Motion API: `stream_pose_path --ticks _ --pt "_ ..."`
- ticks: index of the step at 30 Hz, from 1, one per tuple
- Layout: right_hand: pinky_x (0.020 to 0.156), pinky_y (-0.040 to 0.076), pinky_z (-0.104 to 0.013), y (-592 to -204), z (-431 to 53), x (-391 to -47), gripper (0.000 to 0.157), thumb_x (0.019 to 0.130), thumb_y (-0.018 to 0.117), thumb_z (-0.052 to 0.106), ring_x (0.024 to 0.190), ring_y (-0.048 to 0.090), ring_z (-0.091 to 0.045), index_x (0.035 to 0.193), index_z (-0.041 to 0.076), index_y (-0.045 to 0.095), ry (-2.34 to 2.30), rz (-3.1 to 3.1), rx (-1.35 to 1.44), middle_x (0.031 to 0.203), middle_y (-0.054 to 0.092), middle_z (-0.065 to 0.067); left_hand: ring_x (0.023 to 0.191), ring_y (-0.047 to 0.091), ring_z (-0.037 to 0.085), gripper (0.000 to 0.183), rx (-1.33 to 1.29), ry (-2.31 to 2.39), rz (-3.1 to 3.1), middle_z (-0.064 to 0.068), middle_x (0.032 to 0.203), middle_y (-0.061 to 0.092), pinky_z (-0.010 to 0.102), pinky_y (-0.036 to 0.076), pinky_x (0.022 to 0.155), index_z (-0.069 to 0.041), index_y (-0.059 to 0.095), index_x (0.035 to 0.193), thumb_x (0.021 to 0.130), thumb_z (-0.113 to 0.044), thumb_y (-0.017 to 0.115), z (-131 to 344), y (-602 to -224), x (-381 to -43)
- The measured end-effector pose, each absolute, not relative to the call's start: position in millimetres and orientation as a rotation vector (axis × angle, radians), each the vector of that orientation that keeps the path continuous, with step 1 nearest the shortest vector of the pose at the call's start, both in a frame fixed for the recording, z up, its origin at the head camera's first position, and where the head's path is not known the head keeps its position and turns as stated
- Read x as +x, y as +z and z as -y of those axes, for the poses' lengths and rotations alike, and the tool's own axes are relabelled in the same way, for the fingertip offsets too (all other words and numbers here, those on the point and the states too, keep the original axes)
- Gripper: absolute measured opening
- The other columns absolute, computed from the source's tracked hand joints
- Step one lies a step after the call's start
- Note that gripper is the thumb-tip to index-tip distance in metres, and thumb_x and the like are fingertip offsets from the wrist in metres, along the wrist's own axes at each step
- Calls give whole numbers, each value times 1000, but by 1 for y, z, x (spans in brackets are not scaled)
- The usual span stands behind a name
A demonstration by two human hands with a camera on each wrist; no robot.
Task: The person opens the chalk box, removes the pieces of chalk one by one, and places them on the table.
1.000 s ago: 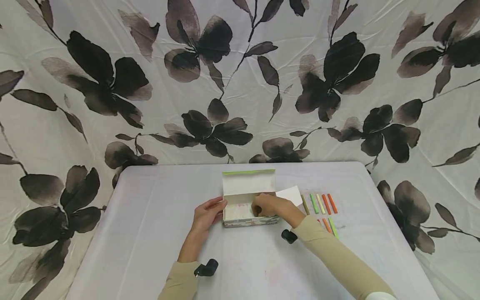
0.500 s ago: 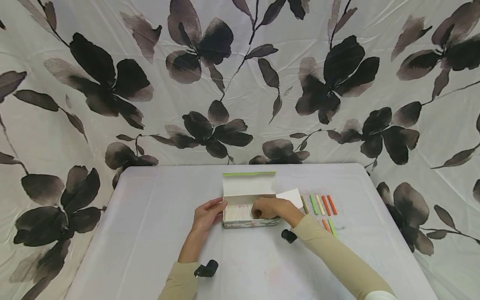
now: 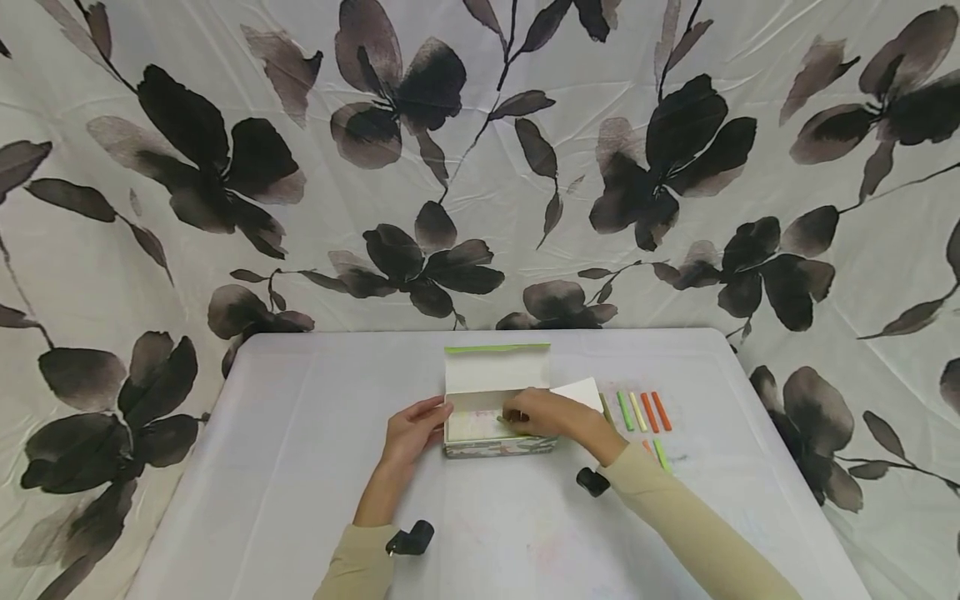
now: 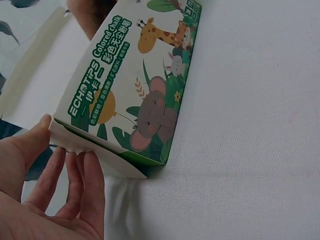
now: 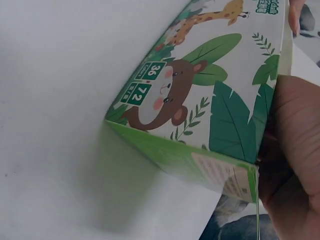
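A cardboard box of colored chalk (image 3: 498, 447), printed with cartoon animals on its front (image 4: 155, 90), stands with its lid raised. My left hand (image 3: 411, 433) grips its left end; in the left wrist view the thumb lies at the top corner and the fingers behind the end flap (image 4: 107, 162). Over the box's right half, my right hand (image 3: 551, 412) reaches in with bent fingers. At its fingertips a short greenish tip shows, which looks like a chalk stick (image 3: 502, 419). The box's front hides those fingertips in the right wrist view, where only part of the hand (image 5: 295, 145) appears.
Right of the box's open side flap (image 3: 577, 390) lie several chalk sticks: green (image 3: 626, 411), pale yellow (image 3: 638, 412) and orange (image 3: 662, 412). Another green stick (image 3: 661, 455) is nearer the right sleeve, which covers part of that row. Behind the white table (image 3: 315, 400) hangs a floral cloth (image 3: 420, 167).
My right wrist has shifted slightly right and toward me, and its fingers sit less deep in the box, with a greenish tip now visible. My left hand stays on the box.
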State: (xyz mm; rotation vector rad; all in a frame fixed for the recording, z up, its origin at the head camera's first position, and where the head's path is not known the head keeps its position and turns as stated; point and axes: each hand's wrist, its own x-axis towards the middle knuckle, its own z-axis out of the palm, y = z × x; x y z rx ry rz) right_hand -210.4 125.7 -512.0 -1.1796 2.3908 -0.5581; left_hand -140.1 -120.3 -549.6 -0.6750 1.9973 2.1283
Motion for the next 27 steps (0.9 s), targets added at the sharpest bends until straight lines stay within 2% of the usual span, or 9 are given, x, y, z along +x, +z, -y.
stream_pose_path --ticks 5,10,14,19,27 --pt "77 57 -25 -511 -138 -211 9 99 67 4 86 68 -12 106 0 72 -818 -2381 -1240 94 73 -5 107 70 30 49 -669 2131 -2001 13 116 70 27 60 82 -1 66 131 92 -25 81 120 -549 -139" --pt "83 58 -26 -507 -151 -211 17 99 68 5 95 70 -17 115 -2 68 -1082 -2374 -1152 102 72 -7 108 70 29 49 -678 2127 -1992 14 118 69 29 60 85 -1 66 132 92 -25 81 119 -547 -139" --pt "84 59 -29 -503 -162 -211 17 96 73 5 94 70 -20 112 0 69 -1253 -2418 -1067 101 72 -6 108 70 29 50 -689 2122 -1984 14 118 69 32 59 88 -1 66 133 91 -24 82 119 -547 -140" --pt "82 59 -31 -497 -177 -212 17 95 75 7 92 70 -19 111 3 70 -1411 -2474 -950 98 73 -5 106 70 28 51 -704 2103 -1999 14 117 69 26 60 82 -1 66 132 91 -26 82 119 -546 -140" --pt "83 58 -28 -487 -204 -209 23 96 75 15 96 70 -21 116 3 70 -1527 -2425 -712 104 71 -8 107 70 28 51 -698 2098 -2002 14 118 69 24 59 79 -2 66 132 91 -26 82 119 -547 -140"
